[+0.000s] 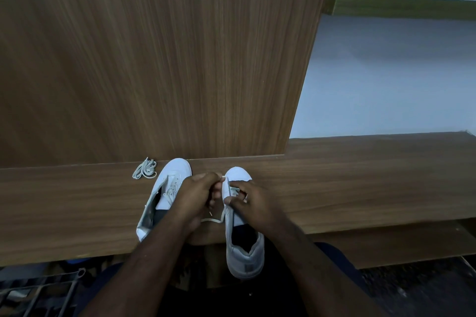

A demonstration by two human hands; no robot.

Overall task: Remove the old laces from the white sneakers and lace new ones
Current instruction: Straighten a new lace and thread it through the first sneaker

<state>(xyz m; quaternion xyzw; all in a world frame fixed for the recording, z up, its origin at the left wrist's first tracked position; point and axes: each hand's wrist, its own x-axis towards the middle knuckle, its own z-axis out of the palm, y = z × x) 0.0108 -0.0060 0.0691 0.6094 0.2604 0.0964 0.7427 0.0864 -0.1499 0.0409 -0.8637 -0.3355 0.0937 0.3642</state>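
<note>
Two white sneakers stand on a wooden table, toes pointing away from me. The left sneaker still has a lace in its eyelets. The right sneaker hangs its heel over the near edge. My left hand pinches a white lace just above the right sneaker's eyelets; the lace loops down between the shoes. My right hand rests on the right sneaker's eyelet area, its fingers curled on the lace or the upper there. A loose bundle of laces lies left of the left sneaker's toe.
A tall wooden panel rises right behind the shoes. To its right is a pale wall. A metal rack sits low at the left, below the table edge. A lower wooden shelf shows at the right.
</note>
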